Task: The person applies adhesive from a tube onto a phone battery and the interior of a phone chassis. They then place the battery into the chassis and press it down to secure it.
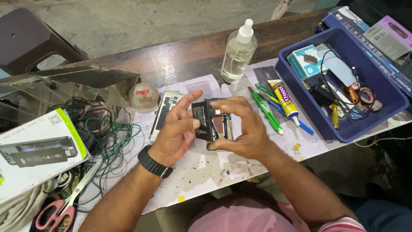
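Both hands grip an opened phone [223, 129]: left hand [178, 129] pinches its black battery [202, 121], right hand [244, 129] steadies the frame; freeing the battery seems underway, needing gentle prying.

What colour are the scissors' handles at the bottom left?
Pink, on the scissors beside the tangled wires, seen in the head view.

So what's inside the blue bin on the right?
The blue bin holds a small teal box, a black cable, a roll of tape and a yellow-handled tool. Whatever lies beneath that pile is covered.
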